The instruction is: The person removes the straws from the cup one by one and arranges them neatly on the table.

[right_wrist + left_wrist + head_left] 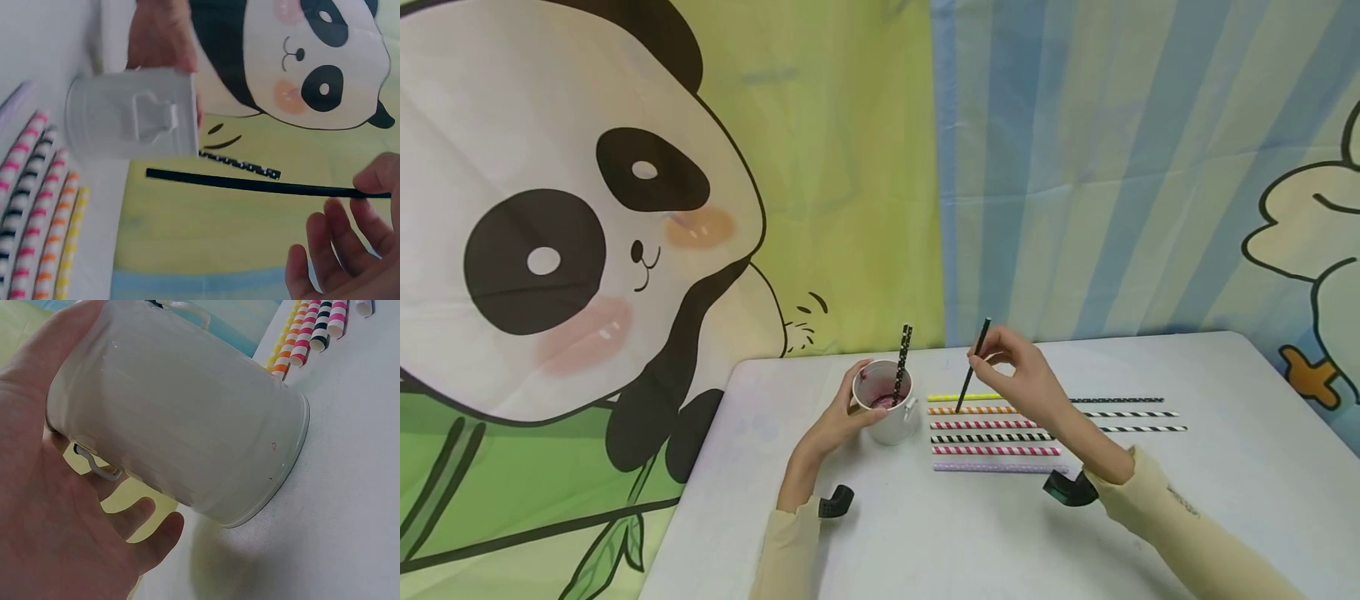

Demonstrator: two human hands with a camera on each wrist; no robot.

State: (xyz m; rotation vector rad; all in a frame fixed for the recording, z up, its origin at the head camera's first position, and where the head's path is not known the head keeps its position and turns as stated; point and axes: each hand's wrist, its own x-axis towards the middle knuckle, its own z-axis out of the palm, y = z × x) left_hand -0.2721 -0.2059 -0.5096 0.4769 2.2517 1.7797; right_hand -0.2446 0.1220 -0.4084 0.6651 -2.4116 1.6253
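My left hand grips a small white metal pail near its rim, thumb on the near side and fingers round the far side. Wire-like side handles show on the pail in the left wrist view. Black straws with white dots lean inside it. To the right, my right hand pinches a plain black straw between thumb and fingertips. That straw tilts above the row of paper straws, its lower end apart from the pail. In the right wrist view, the black straw points toward the pail.
Striped paper straws lie in a row right of the pail: yellow, orange, pink, black-and-white and dotted lilac. More black-patterned straws lie farther right. A cartoon panda curtain hangs behind the white table.
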